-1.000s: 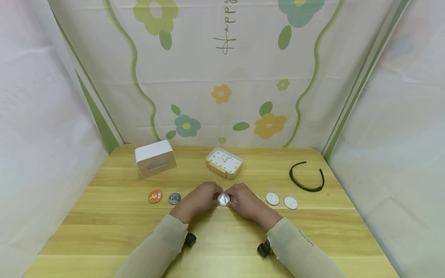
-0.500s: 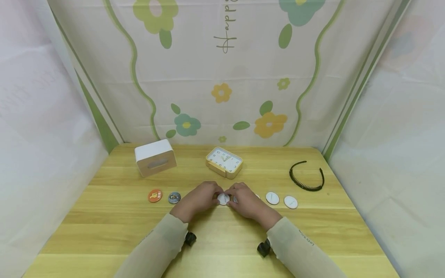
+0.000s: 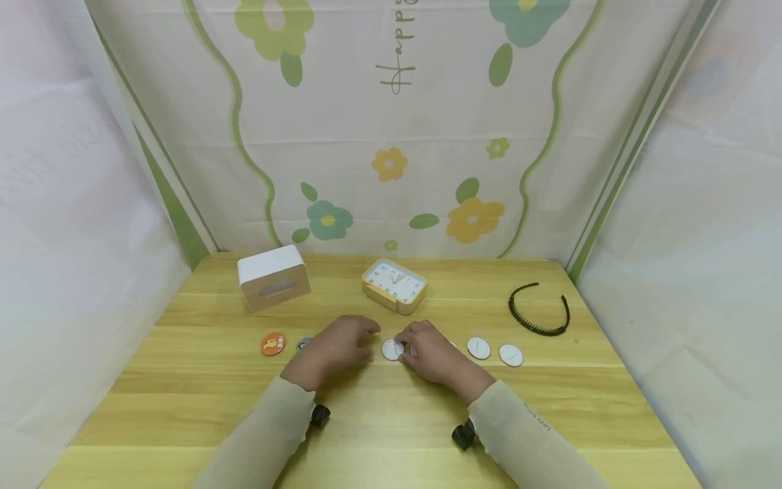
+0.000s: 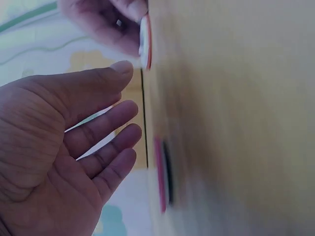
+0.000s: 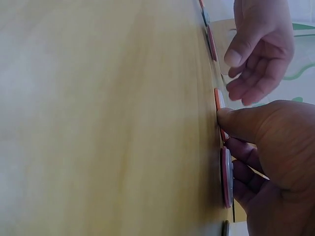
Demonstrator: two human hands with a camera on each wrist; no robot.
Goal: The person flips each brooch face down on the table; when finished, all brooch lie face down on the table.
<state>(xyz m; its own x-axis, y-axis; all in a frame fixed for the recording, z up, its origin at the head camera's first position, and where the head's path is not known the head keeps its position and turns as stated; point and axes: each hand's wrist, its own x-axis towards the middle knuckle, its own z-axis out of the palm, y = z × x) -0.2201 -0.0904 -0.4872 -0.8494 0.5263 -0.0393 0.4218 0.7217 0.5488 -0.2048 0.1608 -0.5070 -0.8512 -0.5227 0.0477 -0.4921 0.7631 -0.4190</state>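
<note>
A round badge [image 3: 391, 350], white side up with a thin line across it, lies at the middle of the table. My right hand [image 3: 430, 353] pinches its right edge between thumb and finger, seen in the right wrist view where the badge [image 5: 220, 98] has an orange rim. Left of it, my left hand [image 3: 334, 348] hovers with relaxed fingers, apart from the badge and holding nothing. Another badge [image 5: 227, 177] lies beside my right fingers, mostly hidden in the head view. A blue picture badge [image 3: 302, 344] is partly covered by my left hand, next to an orange thumbs-up badge [image 3: 272, 344].
White-faced badges [image 3: 478, 348] continue the row to the right, one partly behind my right hand. Behind the row stand a white and wood-coloured box [image 3: 275, 280] and a yellow clock [image 3: 394, 286]. A black headband [image 3: 539, 330] lies at the right on the wooden table [image 3: 391, 435].
My left hand has let go of the middle badge and moved left, partly covering the blue badge. The right hand stays at the middle badge.
</note>
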